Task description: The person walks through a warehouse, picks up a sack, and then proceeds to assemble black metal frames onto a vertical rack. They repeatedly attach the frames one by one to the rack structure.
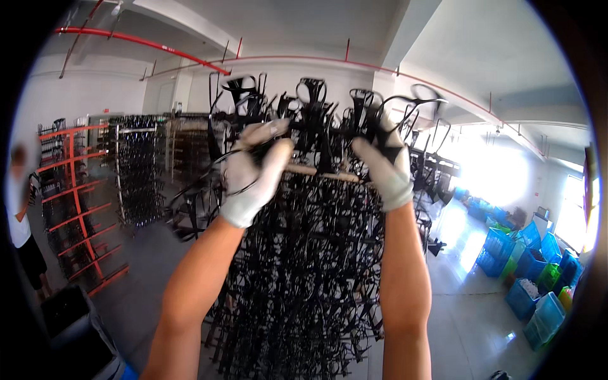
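Observation:
Both my arms reach forward and up to the top of a rack hung densely with black looped parts (304,253). My left hand (247,187), in a white glove, is closed around a black looped part (261,151), its thumb pointing up. My right hand (391,180), gloved the same way, grips another black looped part (391,152) at about the same height. Between the hands, more black parts stand up above a pale horizontal bar (345,175). Motion smears the fingers and nearby parts, and the right fingertips are partly hidden behind the black pieces.
An orange rack (77,196) and another rack of dark parts (139,171) stand at the left. A person (20,215) is at the far left edge, above a dark bin (66,310). Blue crates (497,247) line the right side, some holding items. A red pipe (145,43) crosses overhead.

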### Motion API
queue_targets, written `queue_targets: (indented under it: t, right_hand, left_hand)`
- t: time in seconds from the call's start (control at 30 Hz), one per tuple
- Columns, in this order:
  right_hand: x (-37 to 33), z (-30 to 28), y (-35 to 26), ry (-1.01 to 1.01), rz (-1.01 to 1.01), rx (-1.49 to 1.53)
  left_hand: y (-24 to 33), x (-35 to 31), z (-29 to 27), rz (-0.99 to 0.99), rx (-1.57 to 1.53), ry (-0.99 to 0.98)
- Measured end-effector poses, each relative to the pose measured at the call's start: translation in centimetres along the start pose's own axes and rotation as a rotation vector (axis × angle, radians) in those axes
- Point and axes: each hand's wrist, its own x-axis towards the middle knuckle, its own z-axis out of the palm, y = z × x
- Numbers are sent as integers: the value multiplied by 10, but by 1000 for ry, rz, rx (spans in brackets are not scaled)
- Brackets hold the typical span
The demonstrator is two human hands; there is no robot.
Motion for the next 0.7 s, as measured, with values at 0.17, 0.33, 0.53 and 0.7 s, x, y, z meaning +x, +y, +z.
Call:
queue_targets:
  t: [0.17,0.33,0.53,0.7]
  right_hand:
    - [25,-5,-1,-23,31,-26]
    - [20,11,11,-23,11,-22]
    - [15,0,3,21,8,-55]
    - [-28,-29,5,127,-7,-89]
  left_hand:
    - [27,45,46,-498,-111,-103]
    - [2,51,60,-661,-275,-78]
    - [10,39,56,-389,-171,-85]
    - [32,35,58,-500,-33,50]
